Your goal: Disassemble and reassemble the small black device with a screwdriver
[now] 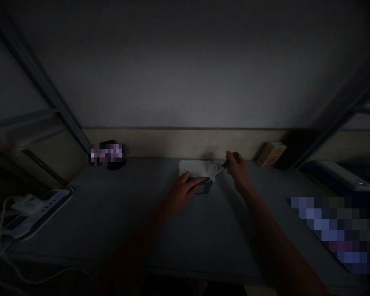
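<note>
In dim light, my right hand is closed around the dark handle of a screwdriver. Its thin metal shaft slants down to the left, and the tip meets the upper right part of a small dark box-like device. My left hand grips that device from the left, fingers lying across its top. A pale label shows on the device's near face. Behind it a white sheet of paper lies on the grey table, bearing a few tiny dark specks too small to name.
At the left stands a white power strip with blue lights and a trailing cable. A small carton sits at the back right. Blurred-out items lie at back left and front right. Metal posts frame both sides before a wall.
</note>
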Demonstrator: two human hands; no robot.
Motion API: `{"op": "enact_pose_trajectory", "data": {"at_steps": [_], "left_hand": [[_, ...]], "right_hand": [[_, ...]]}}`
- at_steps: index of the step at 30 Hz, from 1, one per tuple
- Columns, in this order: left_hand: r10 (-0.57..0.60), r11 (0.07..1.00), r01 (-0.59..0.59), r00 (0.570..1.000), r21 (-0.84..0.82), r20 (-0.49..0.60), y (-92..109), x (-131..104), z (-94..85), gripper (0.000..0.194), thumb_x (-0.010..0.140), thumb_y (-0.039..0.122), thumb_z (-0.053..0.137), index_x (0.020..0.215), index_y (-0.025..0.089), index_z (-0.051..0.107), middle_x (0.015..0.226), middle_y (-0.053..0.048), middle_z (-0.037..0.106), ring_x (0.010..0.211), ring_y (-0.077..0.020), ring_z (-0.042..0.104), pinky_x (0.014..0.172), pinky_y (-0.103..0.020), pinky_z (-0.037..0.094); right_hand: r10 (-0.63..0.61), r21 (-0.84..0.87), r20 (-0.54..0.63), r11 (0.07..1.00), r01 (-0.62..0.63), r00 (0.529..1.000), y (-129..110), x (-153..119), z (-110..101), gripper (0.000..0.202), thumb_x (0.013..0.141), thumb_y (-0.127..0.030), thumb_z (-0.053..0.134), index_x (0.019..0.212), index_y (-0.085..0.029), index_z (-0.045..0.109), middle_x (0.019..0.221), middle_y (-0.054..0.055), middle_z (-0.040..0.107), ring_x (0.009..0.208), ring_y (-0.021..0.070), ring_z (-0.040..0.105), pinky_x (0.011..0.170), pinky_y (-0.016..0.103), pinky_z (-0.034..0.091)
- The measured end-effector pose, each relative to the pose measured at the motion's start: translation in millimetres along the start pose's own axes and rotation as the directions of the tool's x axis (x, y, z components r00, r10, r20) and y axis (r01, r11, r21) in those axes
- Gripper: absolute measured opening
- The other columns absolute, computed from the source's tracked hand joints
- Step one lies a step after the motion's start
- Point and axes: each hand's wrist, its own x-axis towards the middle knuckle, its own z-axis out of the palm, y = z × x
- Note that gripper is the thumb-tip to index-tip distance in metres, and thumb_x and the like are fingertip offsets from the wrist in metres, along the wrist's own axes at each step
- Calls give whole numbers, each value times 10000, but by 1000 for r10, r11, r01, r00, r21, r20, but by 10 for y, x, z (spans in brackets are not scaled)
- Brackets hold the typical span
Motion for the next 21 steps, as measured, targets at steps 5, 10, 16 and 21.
{"op": "enact_pose_trajectory", "data": {"at_steps": [5, 10, 16, 21], "left_hand": [[5, 1000, -5, 1000, 4, -2, -18, 4, 2, 405, 1086, 336, 472, 1483, 348, 550, 1137, -63, 551, 1087, -208, 585, 989, -356, 516], [-15, 999, 13, 999, -47, -41, 15, 4, -20, 437, 1068, 358, 507, 1502, 312, 507, 1230, -76, 582, 1156, -227, 588, 1043, -378, 500], [-81, 994, 62, 972, -93, -222, -32, 15, -55, 396, 1101, 288, 361, 1458, 245, 529, 1172, -92, 646, 1060, -207, 633, 974, -348, 514], [-229, 971, 232, 819, -62, -526, -258, 30, -99, 284, 1034, 239, 436, 1175, 180, 674, 962, -67, 694, 799, -174, 638, 778, -293, 504]], "right_hand": [[210, 119, 78, 969, -218, 975, 258, 25, 71, 463, 739, -642, 751, 752, -200, 613, 536, -50, 464, 451, 103, 385, 426, 251, 267], [243, 196, 146, 943, -269, 959, 331, 0, 162, 473, 725, -665, 730, 815, -213, 621, 529, -56, 468, 430, 102, 363, 413, 258, 263], [237, 237, 203, 930, -282, 950, 335, -31, 206, 481, 750, -679, 682, 906, -225, 653, 665, 15, 651, 455, 123, 441, 413, 276, 293], [181, 135, 176, 969, -206, 968, 304, -93, 262, 527, 743, -681, 709, 943, -195, 671, 756, 57, 753, 420, 95, 390, 431, 275, 270]]}}
